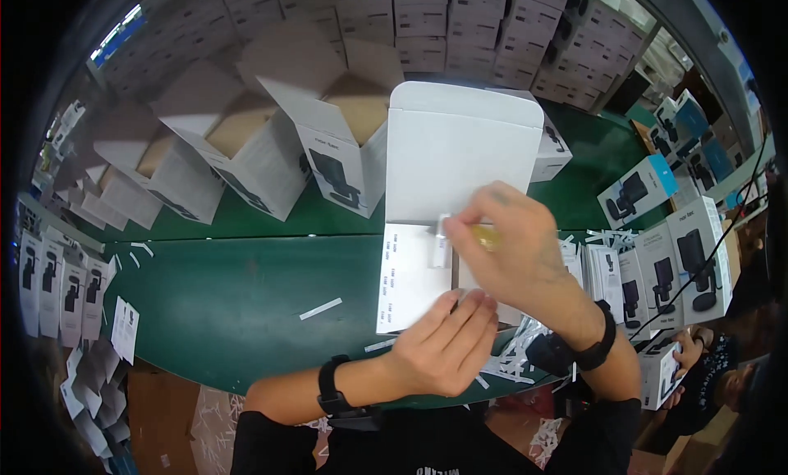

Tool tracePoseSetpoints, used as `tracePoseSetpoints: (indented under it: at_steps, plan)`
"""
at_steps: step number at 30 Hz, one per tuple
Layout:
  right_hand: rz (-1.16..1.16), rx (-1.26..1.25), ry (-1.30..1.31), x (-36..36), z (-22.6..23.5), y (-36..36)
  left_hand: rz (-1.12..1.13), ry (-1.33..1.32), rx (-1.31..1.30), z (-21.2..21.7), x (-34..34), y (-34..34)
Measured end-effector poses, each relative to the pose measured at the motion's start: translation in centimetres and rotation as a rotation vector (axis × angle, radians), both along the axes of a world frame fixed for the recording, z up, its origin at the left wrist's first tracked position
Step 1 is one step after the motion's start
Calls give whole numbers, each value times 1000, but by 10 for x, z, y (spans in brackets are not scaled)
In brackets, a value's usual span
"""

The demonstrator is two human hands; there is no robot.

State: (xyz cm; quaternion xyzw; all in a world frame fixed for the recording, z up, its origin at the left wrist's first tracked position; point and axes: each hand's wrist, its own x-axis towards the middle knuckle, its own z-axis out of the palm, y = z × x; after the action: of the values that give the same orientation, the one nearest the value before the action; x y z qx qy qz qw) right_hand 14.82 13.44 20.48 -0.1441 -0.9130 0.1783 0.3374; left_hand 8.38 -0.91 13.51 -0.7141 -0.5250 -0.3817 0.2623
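In front of me stands an opened white cardboard box [464, 159], its lid raised away from me. My right hand [513, 245] is over the box opening, fingers closed in a pinch around something small and pale. A white strip-like piece [441, 247] shows by its fingertips, and a yellowish patch shows beneath the palm; what they are I cannot make out. My left hand [447, 344] is at the near edge of the box, fingers together and pressing on that edge. A white inner panel [398, 286] with small printed marks covers the box's left part.
Several tall opened boxes [336, 167] line the far left of the green table [222, 286]. Printed cartons [677, 270] and loose white paper strips [517, 356] lie at the right. Stacked cartons [476, 24] fill the back. Another person [698, 385] holds a box at the lower right.
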Motion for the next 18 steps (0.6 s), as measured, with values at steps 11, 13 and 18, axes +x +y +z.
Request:
tracePoseSetpoints:
  at_steps: [11, 13, 18]
  plan:
    - [-31, -111, -274, -30, -1, -45, -59, -34, 35, -5, -3, -1]
    - [60, -31, -167, -36, -7, -45, -20, -51, 23, -11, -1, -4]
    - [-261, -415, 635, -7, 2, 40, -18, -43, 94, -1, 3, 9]
